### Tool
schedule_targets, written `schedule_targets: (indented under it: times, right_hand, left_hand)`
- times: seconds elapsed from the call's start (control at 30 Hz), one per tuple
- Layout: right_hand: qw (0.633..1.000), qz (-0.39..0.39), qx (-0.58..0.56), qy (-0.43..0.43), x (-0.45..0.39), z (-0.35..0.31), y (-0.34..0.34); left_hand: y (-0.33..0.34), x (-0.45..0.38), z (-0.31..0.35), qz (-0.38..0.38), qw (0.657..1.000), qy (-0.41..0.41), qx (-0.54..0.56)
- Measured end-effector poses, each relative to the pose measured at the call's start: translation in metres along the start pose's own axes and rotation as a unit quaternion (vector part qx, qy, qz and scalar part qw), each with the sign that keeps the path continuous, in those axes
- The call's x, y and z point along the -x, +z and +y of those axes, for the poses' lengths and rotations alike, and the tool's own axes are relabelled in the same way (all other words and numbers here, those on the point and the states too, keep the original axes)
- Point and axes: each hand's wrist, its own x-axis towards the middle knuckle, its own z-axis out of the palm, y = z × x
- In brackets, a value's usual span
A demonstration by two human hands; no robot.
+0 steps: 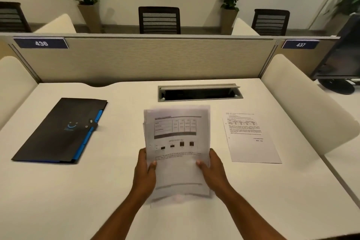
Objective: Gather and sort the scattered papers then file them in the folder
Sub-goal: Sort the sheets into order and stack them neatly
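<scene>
The left hand (145,167) and the right hand (211,167) together hold a stack of white printed paper sheets (177,150) above the middle of the white counter (272,191). Each hand grips one side edge of the stack in its lower half, thumb on the top sheet and remaining fingers hidden beneath. The sheets are not aligned: offset edges show at the top and bottom of the stack. The top sheet carries a table, a row of small dark blocks and lines of text; motion blur makes the print unreadable.

A single white printed paper sheet (251,138) lies flat on the counter to the right of the stack, apart from it and turned slightly clockwise.

A black flat folder with a blue edge and a snap strap (58,132) lies closed on the left part of the counter, well apart from the stack, angled with its far end toward the right.

A grey metal cable tray with its flap raised (199,93) is recessed in the counter beyond the stack. A beige fabric divider panel (146,58) closes the far edge of the counter and bears a dark blue number plate "436" (41,43) at the left and a second dark blue plate "437" (300,45) at the right.
</scene>
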Motion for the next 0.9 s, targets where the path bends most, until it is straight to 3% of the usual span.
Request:
schedule_targets:
  times: [0.1,0.27,0.4,0.53,0.8,0.9]
  right_hand:
    - [0.992,0.055,-0.071,-0.086,0.002,-0.032,0.004]
    - [0.972,0.080,-0.139,-0.172,0.003,-0.057,0.000]
    - [0.979,0.068,-0.099,-0.165,-0.003,-0.059,0.004]
    - [0.977,0.096,-0.119,-0.148,-0.009,-0.061,0.005]
    - [0.986,0.028,-0.081,-0.141,-0.015,-0.057,0.003]
    - [0.985,0.050,-0.068,-0.149,-0.018,-0.060,0.003]
  left_hand:
    - [0.000,0.001,0.028,0.040,0.994,0.101,0.025]
    - [-0.007,0.004,0.057,0.075,0.968,0.215,0.106]
    - [-0.008,0.002,0.056,0.040,0.977,0.194,0.077]
    - [-0.008,-0.002,0.055,0.058,0.981,0.174,0.056]
    - [-0.008,-0.007,0.058,0.036,0.986,0.156,0.053]
    - [-0.005,-0.008,0.056,0.053,0.986,0.151,0.052]
